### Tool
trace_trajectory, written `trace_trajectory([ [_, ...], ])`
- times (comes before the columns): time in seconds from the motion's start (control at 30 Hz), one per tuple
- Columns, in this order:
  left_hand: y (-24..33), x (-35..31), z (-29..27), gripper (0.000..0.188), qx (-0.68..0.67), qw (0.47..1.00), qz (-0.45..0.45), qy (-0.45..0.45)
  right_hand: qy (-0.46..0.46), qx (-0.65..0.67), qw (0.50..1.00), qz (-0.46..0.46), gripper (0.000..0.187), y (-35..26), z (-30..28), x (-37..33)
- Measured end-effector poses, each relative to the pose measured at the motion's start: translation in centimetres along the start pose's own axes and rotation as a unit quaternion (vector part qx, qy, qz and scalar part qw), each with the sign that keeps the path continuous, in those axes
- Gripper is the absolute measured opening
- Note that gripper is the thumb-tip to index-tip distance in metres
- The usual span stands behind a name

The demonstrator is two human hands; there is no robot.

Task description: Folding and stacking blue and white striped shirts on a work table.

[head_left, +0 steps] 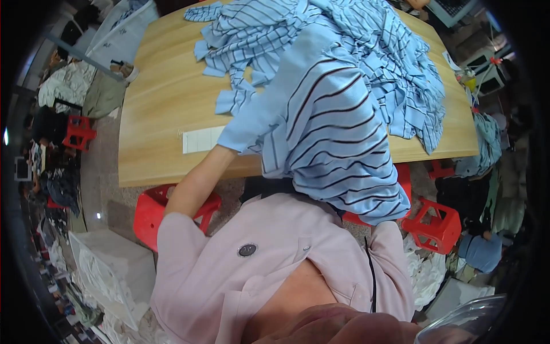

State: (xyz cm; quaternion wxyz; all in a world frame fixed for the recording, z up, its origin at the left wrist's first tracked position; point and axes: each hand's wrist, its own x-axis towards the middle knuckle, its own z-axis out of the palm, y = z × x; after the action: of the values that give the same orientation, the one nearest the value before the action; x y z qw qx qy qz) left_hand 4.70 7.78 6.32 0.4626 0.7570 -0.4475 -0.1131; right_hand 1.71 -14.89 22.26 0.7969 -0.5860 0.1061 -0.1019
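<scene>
A light blue knitted garment (338,126) with dark stripes stretches from the tabletop toward my lap. My bare left forearm (200,178) runs into an opening of it, beside a plain blue band, so the left hand is covered by cloth. At its other end, by the table's near edge on the right, the garment hangs over the end of my right sleeve (388,232); that hand is hidden too. Beyond lies a big heap of matching blue striped pieces (395,63). Left of the garment a flat white strip (200,140) rests on the table, partly beneath it.
The wooden table (160,97) spans the front. Red plastic stools (150,215) stand near me on both sides. A white bin (123,37) is at the far left, another white container (114,269) at the near left. Piled white cloth (427,275) lies at the right.
</scene>
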Motion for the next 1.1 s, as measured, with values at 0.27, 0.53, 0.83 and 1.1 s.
trace_trajectory([
  [0.27,9.1,0.4,-0.1,0.031,-0.392,0.91,-0.116,0.066,-0.096,0.158,0.981,0.058,0.083,-2.7,-0.2,-2.9],
  [0.53,14.9,-1.2,7.1,0.077,0.069,0.93,0.219,0.287,-0.117,-0.009,0.992,0.034,0.048,-0.1,-1.1,-0.9],
  [0.83,7.9,2.5,8.7,0.037,-0.595,0.645,-0.343,0.335,-0.292,-0.667,0.685,0.034,0.038,7.7,-6.4,-2.0],
  [1.1,-1.7,-1.6,-2.4,0.039,-0.477,0.798,-0.21,0.303,-0.103,-0.262,0.908,-0.31,0.033,-24.0,-2.1,-8.4],
])
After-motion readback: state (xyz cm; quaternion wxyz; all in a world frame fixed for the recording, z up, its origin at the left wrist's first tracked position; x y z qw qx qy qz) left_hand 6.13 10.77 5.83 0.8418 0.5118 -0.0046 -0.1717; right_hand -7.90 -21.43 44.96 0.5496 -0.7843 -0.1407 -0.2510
